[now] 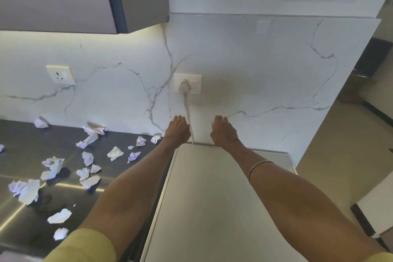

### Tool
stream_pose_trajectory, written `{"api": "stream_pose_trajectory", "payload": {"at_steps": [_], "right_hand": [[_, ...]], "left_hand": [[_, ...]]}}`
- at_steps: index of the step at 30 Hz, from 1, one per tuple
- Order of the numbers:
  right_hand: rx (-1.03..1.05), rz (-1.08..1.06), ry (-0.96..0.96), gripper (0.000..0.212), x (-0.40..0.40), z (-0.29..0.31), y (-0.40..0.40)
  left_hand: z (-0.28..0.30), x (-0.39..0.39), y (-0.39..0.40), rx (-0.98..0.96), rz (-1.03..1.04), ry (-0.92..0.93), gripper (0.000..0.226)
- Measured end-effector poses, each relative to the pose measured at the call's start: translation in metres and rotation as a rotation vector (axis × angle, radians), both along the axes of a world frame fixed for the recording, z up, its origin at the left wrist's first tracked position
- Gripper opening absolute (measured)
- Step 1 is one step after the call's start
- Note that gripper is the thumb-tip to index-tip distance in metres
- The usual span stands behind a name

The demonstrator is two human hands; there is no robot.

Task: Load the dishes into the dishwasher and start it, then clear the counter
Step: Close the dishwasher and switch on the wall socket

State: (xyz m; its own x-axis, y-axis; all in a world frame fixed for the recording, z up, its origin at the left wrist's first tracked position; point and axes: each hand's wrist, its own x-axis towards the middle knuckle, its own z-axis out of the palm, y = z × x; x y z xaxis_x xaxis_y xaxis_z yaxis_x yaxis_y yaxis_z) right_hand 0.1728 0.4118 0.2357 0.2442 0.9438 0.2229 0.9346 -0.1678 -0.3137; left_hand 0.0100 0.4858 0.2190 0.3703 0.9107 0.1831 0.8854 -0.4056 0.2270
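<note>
Both arms are reaching forward across the flat pale top of the dishwasher (212, 198), which is filling the lower middle of the frame. The left hand (178, 128) and right hand (223, 131) are lying palm-down at its far edge, near the marble wall (265, 70), fingers straight and close together, holding nothing; whether the fingertips are touching the wall I cannot tell. Between the hands a white cable (188, 112) is hanging from a plug (184, 87) in the wall socket. At the left of the frame, crumpled paper scraps (53, 167) are lying scattered over the dark worktop (25, 215).
</note>
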Motion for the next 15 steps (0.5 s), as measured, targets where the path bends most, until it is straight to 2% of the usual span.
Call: {"api": "stream_pose_trajectory", "payload": {"at_steps": [9, 15], "right_hand": [[-0.039, 0.042, 0.011, 0.036, -0.025, -0.025, -0.063], [-0.083, -0.013, 0.057, 0.039, -0.042, -0.033, -0.118]], "left_hand": [[-0.031, -0.036, -0.056, -0.104, 0.009, 0.091, 0.034], [-0.038, -0.056, -0.101, -0.152, -0.011, 0.072, 0.038]]}}
